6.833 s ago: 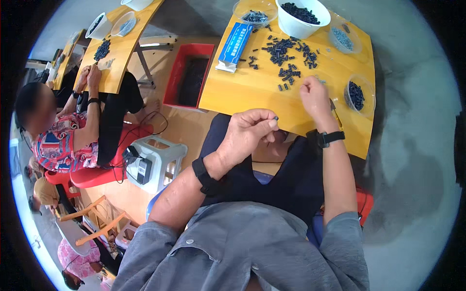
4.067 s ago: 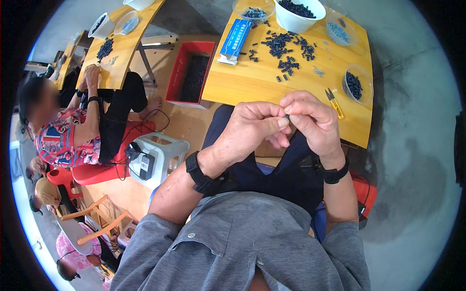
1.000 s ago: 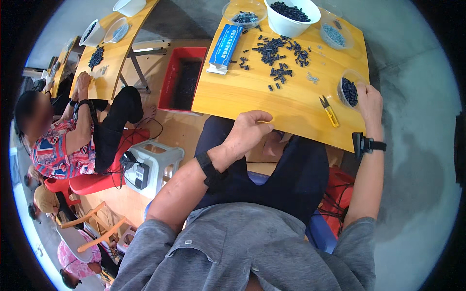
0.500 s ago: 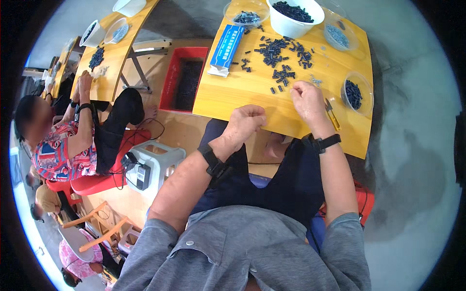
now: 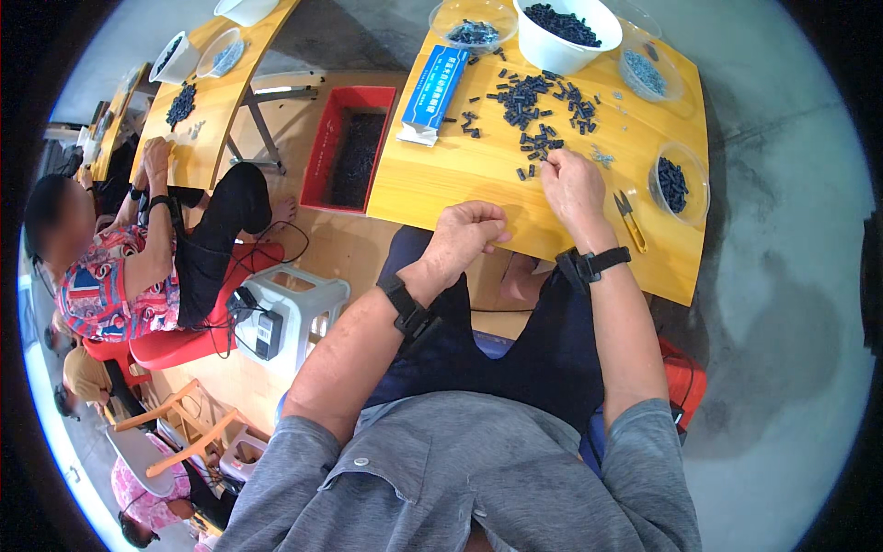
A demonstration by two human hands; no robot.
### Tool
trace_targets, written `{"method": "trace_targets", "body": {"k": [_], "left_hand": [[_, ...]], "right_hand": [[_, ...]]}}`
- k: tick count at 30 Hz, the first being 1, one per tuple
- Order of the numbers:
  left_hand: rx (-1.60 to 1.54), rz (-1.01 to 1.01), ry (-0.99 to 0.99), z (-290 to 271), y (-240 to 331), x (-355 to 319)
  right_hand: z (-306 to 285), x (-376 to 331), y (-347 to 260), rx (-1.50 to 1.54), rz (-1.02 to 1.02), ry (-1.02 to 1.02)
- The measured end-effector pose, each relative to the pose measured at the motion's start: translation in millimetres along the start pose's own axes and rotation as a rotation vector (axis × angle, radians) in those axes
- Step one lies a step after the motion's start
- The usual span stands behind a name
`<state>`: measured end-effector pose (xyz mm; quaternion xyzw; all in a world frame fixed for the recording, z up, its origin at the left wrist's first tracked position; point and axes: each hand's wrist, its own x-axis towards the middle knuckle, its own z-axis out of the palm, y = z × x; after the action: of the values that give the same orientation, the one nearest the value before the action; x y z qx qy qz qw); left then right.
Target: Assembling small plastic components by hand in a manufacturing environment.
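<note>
My right hand (image 5: 572, 187) rests on the yellow wooden table (image 5: 478, 175), its fingertips at the near edge of a scattered pile of small dark plastic parts (image 5: 538, 106). Whether a part is between its fingers I cannot tell. My left hand (image 5: 467, 232) hovers at the table's front edge, fingers curled in with the thumb pressed against them; anything inside is hidden. Both wrists wear black bands. Yellow-handled snips (image 5: 631, 221) lie just right of my right wrist.
A white bowl (image 5: 563, 26) of dark parts, a clear bowl (image 5: 473, 17), two clear dishes (image 5: 676, 184) and a blue box (image 5: 436, 88) sit on the table. A red bin (image 5: 353, 152) and white stool (image 5: 292, 308) stand left. A co-worker (image 5: 120, 267) sits at another table.
My right hand went from the clear dish at the right edge back to the pile of dark parts in the middle. My left hand stayed curled at the front edge.
</note>
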<state>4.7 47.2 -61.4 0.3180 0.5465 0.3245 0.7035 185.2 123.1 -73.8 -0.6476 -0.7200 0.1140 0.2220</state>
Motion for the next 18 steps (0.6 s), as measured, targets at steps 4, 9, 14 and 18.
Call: {"method": "trace_targets", "body": {"k": [4, 9, 14, 18], "left_hand": [[-0.017, 0.066, 0.040, 7, 2, -6], [-0.034, 0.146, 0.086, 20, 23, -16], [-0.083, 0.254, 0.060, 30, 32, -21], [-0.132, 0.309, 0.048, 35, 34, -25]], "right_hand": [[-9, -13, -7, 0.503, 0.124, -0.022], [-26, -37, -20, 1.134, 0.284, -0.146], [-35, -51, -35, 1.419, 0.212, -0.240], [-39, -54, -36, 1.437, 0.189, -0.250]]}}
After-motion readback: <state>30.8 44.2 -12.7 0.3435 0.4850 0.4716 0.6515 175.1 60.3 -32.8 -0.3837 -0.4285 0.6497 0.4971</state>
